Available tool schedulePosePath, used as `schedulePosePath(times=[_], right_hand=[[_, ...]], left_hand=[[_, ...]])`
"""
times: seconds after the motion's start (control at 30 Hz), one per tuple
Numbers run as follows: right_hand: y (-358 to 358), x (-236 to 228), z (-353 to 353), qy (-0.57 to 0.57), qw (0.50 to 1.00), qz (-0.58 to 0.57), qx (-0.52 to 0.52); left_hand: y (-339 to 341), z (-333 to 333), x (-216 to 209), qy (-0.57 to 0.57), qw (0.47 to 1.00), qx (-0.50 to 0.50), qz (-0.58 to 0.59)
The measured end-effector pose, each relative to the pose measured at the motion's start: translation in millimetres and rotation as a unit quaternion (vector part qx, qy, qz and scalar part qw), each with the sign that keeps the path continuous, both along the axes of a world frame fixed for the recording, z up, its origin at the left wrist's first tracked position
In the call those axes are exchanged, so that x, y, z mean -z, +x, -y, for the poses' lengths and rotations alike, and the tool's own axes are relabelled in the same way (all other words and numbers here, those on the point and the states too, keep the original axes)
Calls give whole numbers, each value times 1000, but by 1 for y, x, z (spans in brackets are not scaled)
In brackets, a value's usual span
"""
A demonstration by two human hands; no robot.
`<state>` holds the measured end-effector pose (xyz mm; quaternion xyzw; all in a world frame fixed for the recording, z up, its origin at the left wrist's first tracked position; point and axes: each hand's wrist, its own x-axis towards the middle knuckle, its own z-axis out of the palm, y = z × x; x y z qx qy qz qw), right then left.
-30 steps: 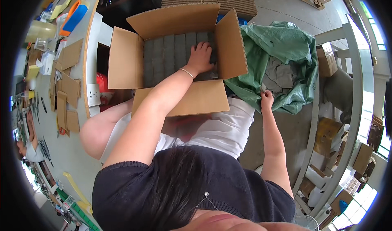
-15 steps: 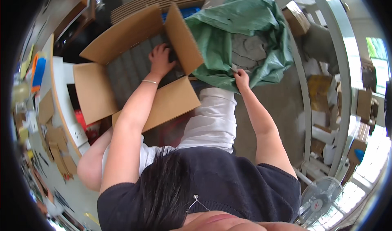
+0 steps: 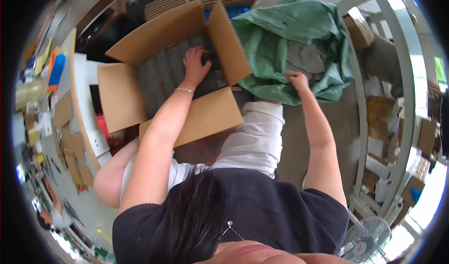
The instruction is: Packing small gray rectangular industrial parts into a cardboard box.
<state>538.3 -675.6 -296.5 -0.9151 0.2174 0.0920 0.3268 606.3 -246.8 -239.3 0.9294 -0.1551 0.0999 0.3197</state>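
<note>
An open cardboard box (image 3: 120, 96) stands before me at the left, packed with long grey pieces (image 3: 163, 67) in rows. Inside it, my left hand (image 3: 195, 70) rests over the rows near the right wall, fingers and thumb apart; nothing is visible in it. A large green plastic bag (image 3: 292, 23) lies open to the right of the box, with crumpled-looking grey pieces (image 3: 306, 58) inside. Over the bag's near edge, my right hand (image 3: 299, 82) pinches a small grey piece (image 3: 288, 73), whose kind I cannot make out.
Flattened cardboard (image 3: 201, 0) is stacked behind the box. At the left runs a worktable (image 3: 96, 224) with cardboard scraps and tools; a power strip (image 3: 99, 142) is at its side. A metal frame (image 3: 408, 77), a shelf of packages and a fan (image 3: 367, 238) stand at the right.
The whole view has shifted, with the scene moving rightward. My right hand has moved slightly farther over the bag with the small grey piece. My left hand stays in the box, its fingers slightly shifted.
</note>
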Motion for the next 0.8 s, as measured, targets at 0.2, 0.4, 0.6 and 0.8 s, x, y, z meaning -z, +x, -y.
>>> schedulePosePath(times=[0.2,0.4,0.6,0.8], right_hand=[[60,2,54,-209,978,17,20],[75,42,113,-175,979,-74,77],[66,63,69,-185,978,-99,-1],[59,52,55,-275,958,-79,-33]], left_hand=[[1,-23,8,63,972,-228,-3],[1,-8,-1,50,981,-188,17],[-4,-25,-2,57,982,-178,11],[-2,-15,-7,59,984,-170,5]])
